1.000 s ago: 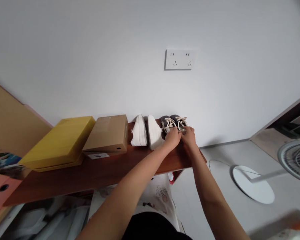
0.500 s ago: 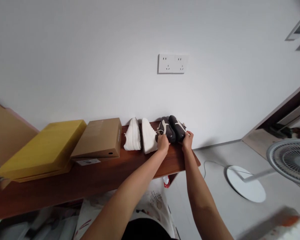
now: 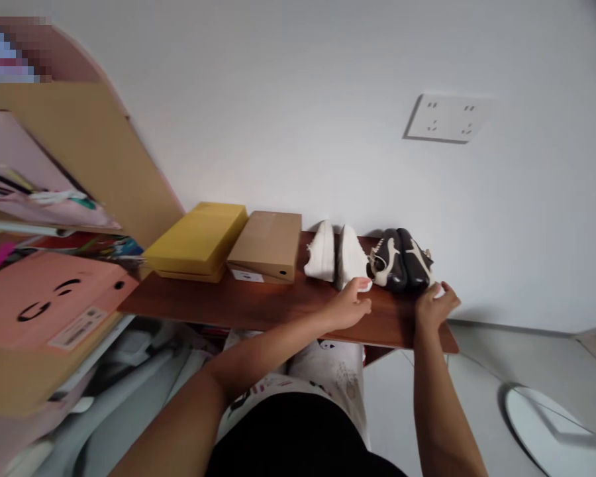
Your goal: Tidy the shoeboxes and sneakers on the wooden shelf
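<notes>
On a reddish-brown wooden shelf stand two dark brown sneakers with cream stripes, the left one [image 3: 388, 262] and the right one [image 3: 415, 258], side by side against the wall. My right hand [image 3: 434, 306] is just in front of the right one, thumb and fingers apart, holding nothing. To their left is a pair of white sneakers [image 3: 320, 253]; the right-hand white sneaker [image 3: 351, 255] has its near end partly behind my left hand [image 3: 346, 306]. That hand is empty with its fingers apart, over the shelf's front part.
Left of the shoes, a brown cardboard box [image 3: 267, 242] and a yellow box [image 3: 198, 238] lie on the shelf [image 3: 273, 308]. A pink box [image 3: 49, 298] is at far left. A wall socket [image 3: 447, 119] and a white round base [image 3: 551, 424] are at right.
Both hands have let go of the dark sneakers, and my left hand has drawn back left and nearer. The view has swung left, bringing the pink box into sight.
</notes>
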### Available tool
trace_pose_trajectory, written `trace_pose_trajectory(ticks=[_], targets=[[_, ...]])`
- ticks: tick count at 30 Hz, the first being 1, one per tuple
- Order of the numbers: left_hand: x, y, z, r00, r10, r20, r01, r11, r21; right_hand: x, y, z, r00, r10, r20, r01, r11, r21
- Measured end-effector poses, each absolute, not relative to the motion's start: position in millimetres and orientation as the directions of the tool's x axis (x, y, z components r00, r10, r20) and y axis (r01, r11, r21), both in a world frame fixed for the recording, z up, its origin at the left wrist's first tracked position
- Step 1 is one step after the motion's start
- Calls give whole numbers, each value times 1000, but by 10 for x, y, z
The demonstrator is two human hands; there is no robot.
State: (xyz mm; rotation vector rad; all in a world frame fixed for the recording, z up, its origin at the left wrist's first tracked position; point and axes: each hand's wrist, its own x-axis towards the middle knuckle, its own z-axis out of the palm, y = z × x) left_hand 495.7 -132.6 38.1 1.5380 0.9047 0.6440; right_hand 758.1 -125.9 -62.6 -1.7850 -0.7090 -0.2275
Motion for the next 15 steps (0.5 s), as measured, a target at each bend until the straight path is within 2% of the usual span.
trace_pose_trajectory(ticks=[3,5,7,9,12,15], targets=[[4047,-1396,436,585,788,-193,241,58,969,7281,-1452,-592,787,236,570,608,-134,-783],[3510,-1381,452,526,822,-216,259,86,962,6884,-1560,-516,779,244,577,607,-67,-792],[3084,-1372,448,468,852,-234,276,110,955,6360,-1626,-408,759,372,534,553,64,-831],[2763,-1402,424,418,868,-268,297,148,943,5778,-1657,-291,646,587,487,477,188,-859],[2384,-1499,348,344,883,-319,325,206,923,4972,-1676,-152,332,857,393,337,281,-899],[1958,-1522,222,196,939,-283,329,209,921,4354,-1661,-111,-28,954,299,284,294,-913]])
